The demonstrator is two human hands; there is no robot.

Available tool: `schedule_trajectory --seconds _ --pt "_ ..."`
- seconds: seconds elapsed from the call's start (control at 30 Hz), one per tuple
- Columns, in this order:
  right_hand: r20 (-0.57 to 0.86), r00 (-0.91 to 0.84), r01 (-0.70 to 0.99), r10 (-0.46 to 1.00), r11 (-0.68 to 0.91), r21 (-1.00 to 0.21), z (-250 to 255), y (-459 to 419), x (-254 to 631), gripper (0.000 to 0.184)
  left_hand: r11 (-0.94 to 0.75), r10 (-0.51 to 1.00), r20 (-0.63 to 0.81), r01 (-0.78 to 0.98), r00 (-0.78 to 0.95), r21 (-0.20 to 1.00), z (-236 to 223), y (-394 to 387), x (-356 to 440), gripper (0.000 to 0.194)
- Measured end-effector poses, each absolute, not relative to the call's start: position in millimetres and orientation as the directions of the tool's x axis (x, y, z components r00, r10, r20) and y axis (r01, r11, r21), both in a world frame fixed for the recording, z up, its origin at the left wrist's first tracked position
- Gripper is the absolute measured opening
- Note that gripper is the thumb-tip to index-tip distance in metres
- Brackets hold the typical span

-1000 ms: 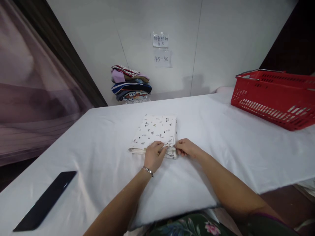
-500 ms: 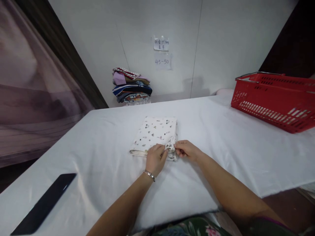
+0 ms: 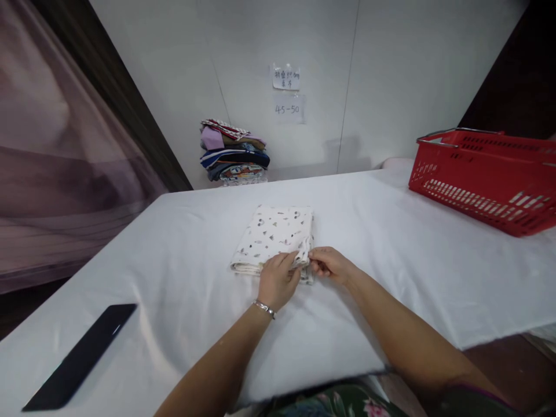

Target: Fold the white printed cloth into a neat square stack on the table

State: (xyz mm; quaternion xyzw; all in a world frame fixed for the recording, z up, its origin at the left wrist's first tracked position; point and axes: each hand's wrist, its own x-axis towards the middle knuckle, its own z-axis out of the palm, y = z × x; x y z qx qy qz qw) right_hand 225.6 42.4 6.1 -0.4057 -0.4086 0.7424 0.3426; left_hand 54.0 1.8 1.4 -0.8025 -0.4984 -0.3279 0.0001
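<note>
So the folded cloth (image 3: pixel 271 234) is lying mid-table (image 3: pixel 186 249), and the left hand (image 3: pixel 278 281) is gripping its near edge, fingers on top. The right hand (image 3: pixel 330 263) is pinching the near right corner, other fingers curling in. A red basket (image 3: pixel 482 182) is sitting far right, and a clothes stack (image 3: pixel 234 155) is standing behind.

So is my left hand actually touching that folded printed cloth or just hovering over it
Touching. The head view shows the left hand with its fingers laid on the near edge of the folded cloth, no gap visible.
</note>
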Motion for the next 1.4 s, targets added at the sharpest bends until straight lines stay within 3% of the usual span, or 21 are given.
schedule_trajectory --seconds 0.13,0.3,0.4,0.5,0.67,0.83,0.97,1.1,1.23,1.4 --pt "-0.303 -0.456 -0.203 0.837 -0.429 -0.880 8 40 224 0.024 -0.509 0.788 0.520 0.823 0.329 0.251 2 2 56 0.041" --pt "-0.268 -0.410 -0.138 0.872 -0.349 -0.927 11 39 224 0.027 -0.440 0.828 0.488 0.860 0.277 0.258 12 13 52 0.018" --pt "-0.214 -0.372 0.051 0.903 -0.211 -0.976 8 41 229 0.020 -0.397 0.842 0.502 0.858 0.198 0.327 17 18 47 0.014" --pt "-0.182 -0.350 0.329 0.919 -0.062 -0.942 3 43 232 0.014 -0.402 0.842 0.506 0.841 0.186 0.362 19 18 43 0.013" --pt "-0.189 -0.297 0.614 0.936 0.036 -0.789 2 39 228 0.034 -0.432 0.838 0.500 0.825 0.218 0.364 18 16 44 0.015" --pt "-0.093 -0.290 0.589 0.953 0.101 -0.802 3 36 222 0.025 -0.442 0.840 0.490 0.817 0.233 0.370 18 15 45 0.017" --pt "-0.106 -0.296 0.590 0.949 0.094 -0.802 2 36 219 0.031 -0.453 0.841 0.483 0.803 0.242 0.387 17 15 45 0.019" --pt "-0.059 -0.341 0.544 0.938 0.146 -0.827 4 33 220 0.023 -0.454 0.842 0.485 0.797 0.237 0.399 17 15 44 0.018" --pt "-0.058 -0.427 0.675 0.902 0.276 -0.685 12 27 221 0.038 -0.449 0.849 0.474 0.793 0.234 0.413 16 14 44 0.019" --pt "0.041 -0.528 0.750 0.849 0.488 -0.447 16 21 213 0.020 -0.456 0.841 0.485 0.794 0.238 0.402 15 15 44 0.020"
